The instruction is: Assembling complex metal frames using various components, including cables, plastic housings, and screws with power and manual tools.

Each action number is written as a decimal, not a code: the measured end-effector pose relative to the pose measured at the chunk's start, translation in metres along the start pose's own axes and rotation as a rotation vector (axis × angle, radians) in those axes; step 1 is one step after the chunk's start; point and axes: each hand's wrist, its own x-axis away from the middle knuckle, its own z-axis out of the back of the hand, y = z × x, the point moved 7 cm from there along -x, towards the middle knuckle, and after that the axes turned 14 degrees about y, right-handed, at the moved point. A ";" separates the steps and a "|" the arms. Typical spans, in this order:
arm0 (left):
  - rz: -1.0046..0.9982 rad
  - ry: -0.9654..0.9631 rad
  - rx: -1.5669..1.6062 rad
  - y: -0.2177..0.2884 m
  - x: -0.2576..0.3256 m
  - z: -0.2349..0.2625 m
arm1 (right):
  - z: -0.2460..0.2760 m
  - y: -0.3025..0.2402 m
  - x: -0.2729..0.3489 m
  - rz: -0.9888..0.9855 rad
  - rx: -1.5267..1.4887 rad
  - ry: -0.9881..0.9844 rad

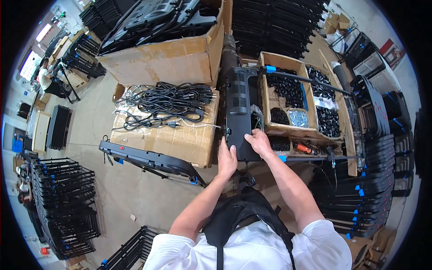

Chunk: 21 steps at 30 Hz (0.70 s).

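A long black plastic housing (237,123) with vent slots and a raised ridge lies lengthwise before me. My left hand (227,158) rests along its near left edge, fingers stretched out and the thumb apart, reaching onto the surface. On the near right edge, my right hand (260,144) grips the housing, thumb on top and the other fingers bent over the side, partly hidden. A black frame bar with blue tape (270,69) runs off to the right from the housing's far end. Its underside is out of sight.
Tangled black power cords (168,102) lie on a cardboard box (153,141) at left. Behind stands a large carton (157,60) of black plastic parts. To the right are a divided box (288,130) of small black parts and screws, and an orange-red tool (304,148). Stacked black frames (63,207) surround me.
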 end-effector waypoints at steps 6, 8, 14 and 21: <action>-0.095 0.126 -0.047 0.001 -0.006 0.017 | 0.059 -0.040 0.015 0.123 0.041 0.122; -0.151 0.128 -0.055 0.031 -0.004 0.036 | 0.130 -0.035 0.033 0.194 -0.037 0.233; -0.006 -0.564 0.282 0.153 0.064 0.023 | 0.220 0.082 0.123 -0.272 0.417 -0.147; 0.044 -1.092 0.070 0.132 0.145 -0.092 | 0.176 0.182 0.010 0.357 0.294 0.479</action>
